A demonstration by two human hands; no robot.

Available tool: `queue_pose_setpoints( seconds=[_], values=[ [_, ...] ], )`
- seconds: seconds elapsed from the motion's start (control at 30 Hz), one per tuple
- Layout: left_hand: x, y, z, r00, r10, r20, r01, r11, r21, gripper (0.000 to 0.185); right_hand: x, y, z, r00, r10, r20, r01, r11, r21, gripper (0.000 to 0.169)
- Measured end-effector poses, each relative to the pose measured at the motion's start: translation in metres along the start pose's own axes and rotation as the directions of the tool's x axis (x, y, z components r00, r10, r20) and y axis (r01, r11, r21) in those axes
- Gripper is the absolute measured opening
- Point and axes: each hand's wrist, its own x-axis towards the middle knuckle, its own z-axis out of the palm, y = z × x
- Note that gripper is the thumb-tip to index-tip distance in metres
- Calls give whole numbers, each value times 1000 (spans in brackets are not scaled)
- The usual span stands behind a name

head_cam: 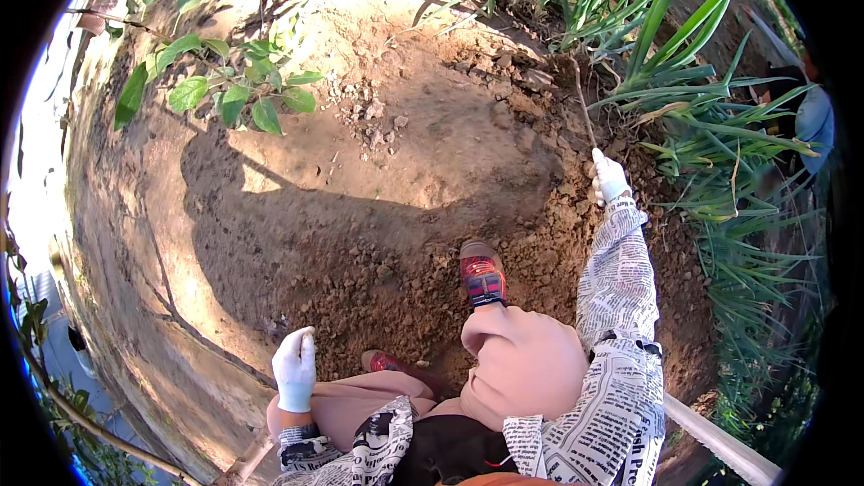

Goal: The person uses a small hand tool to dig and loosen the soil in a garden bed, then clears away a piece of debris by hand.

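My right hand (609, 179), in a white glove, is closed around the lower end of a thin stick (582, 98). The stick's far end touches the soil at the base of leafy green onion-like plants (648, 54). My left hand (295, 361), also gloved in white, is held over my left knee with its fingers curled together; nothing shows in it. Loose brown soil (378, 277) lies between my hands and around my shoes.
A leafy branch (233, 91) hangs at the upper left. Crumbled clods (374, 118) lie on the bare ground. A pale wooden pole (719, 439) runs at the lower right. Another person (813, 121) is partly visible beyond the plants at the right edge.
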Motion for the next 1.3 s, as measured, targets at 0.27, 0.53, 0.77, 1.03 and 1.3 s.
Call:
queue_pose_setpoints(
  seconds=[0.27, 0.53, 0.77, 1.03, 1.3],
  values=[
    [8, 12, 1, 1000, 23, 4, -23, 1000, 12, 20, 44, -92, 100, 911, -407, 65, 312, 579, -753, 61],
    [3, 13, -2, 999, 26, -20, -25, 999, 34, 19, 61, -58, 48, 952, -300, 63, 200, 453, -869, 54],
    [-4, 8, 3, 1000, 12, -1, -12, 1000, 23, 20, 52, -19, -10, 952, -307, 17, 206, 595, -777, 65],
    [1, 4, 5, 1000, 7, 27, -8, 999, 37, 21, 39, -23, 16, 996, -93, 13, 93, 995, -35, 53],
    [3, 6, 7, 999, -8, 37, 6, 999, 43, 21, 46, -9, 30, 894, -442, -77, 356, 803, -478, 59]
  ],
)
